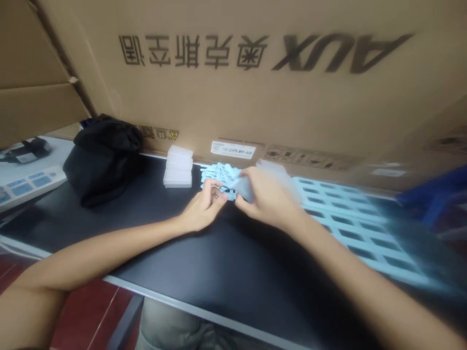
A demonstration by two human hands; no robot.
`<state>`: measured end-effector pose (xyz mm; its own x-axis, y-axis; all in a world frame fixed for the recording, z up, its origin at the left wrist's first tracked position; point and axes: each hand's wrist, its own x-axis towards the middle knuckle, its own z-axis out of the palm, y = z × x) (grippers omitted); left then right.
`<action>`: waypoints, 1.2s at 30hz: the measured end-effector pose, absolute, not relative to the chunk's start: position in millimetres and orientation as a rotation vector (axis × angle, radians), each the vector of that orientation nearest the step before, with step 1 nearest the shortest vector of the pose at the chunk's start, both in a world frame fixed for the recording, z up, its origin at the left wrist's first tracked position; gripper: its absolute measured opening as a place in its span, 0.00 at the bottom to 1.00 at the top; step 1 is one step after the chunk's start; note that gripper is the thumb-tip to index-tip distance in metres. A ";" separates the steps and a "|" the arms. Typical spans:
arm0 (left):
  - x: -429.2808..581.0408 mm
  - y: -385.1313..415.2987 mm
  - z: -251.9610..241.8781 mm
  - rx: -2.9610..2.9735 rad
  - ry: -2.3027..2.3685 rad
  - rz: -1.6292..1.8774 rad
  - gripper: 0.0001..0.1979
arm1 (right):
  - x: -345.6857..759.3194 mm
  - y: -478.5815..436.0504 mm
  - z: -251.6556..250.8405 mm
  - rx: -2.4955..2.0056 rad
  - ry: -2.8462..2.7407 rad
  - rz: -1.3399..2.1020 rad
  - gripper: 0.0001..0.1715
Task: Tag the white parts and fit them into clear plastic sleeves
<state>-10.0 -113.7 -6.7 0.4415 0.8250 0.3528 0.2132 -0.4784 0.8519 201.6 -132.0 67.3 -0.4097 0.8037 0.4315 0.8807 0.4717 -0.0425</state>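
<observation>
Near the table's point(109, 228) far edge, the left hand point(202, 209) pinches a small pale-blue part point(229, 194); the right hand point(268, 197) grips a clear pouch point(245, 187), seemingly light and limp, best pinched at its rim.

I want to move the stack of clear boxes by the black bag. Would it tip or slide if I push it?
The stack is likely light, since the boxes look thin and clear. The upper ones sit slightly off line, so a push high up may well shift them. The black table looks smooth, so a low push would probably slide it.
</observation>
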 end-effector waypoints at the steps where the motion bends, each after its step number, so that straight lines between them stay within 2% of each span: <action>1: -9.9 -112.2 -6.5 1.905 0.876 1.028 0.18 | 200.3 -127.7 73.9 -1.417 -2.393 -0.287 0.22; 6: -6.9 -102.2 -6.1 1.668 0.897 1.135 0.21 | 195.7 -122.1 94.4 -1.375 -2.702 -0.398 0.19; 12: -4.9 -89.4 -5.5 1.470 0.814 1.253 0.19 | 208.9 -123.4 93.2 -1.248 -2.812 -0.304 0.18; 17: -10.6 -75.8 2.0 1.288 0.785 1.515 0.16 | 230.8 -121.6 103.5 -1.410 -2.800 -0.320 0.20; 20: -14.3 -70.7 1.5 1.373 0.846 1.558 0.14 | 237.4 -121.1 106.1 -1.508 -2.737 -0.316 0.23; 23: -16.5 -72.1 -3.3 1.619 0.986 1.395 0.11 | 235.0 -120.5 104.0 -1.522 -2.694 -0.337 0.23; 28: -18.4 -87.4 -4.1 2.271 1.144 1.051 0.26 | 220.2 -116.0 105.1 -1.551 -2.648 -0.478 0.24; 31: -18.6 -97.2 0.2 2.561 1.110 0.930 0.21 | 213.0 -110.2 110.7 -1.541 -2.611 -0.490 0.27; 36: -18.1 -102.3 0.2 2.939 0.849 0.703 0.12 | 208.0 -100.6 114.4 -1.597 -2.519 -0.381 0.42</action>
<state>-18.1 -102.3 0.2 0.7534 0.5072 0.4186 0.5061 -0.8536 0.1235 208.0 -100.6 114.4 -0.4293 0.8689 0.2465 0.9029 0.4063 0.1402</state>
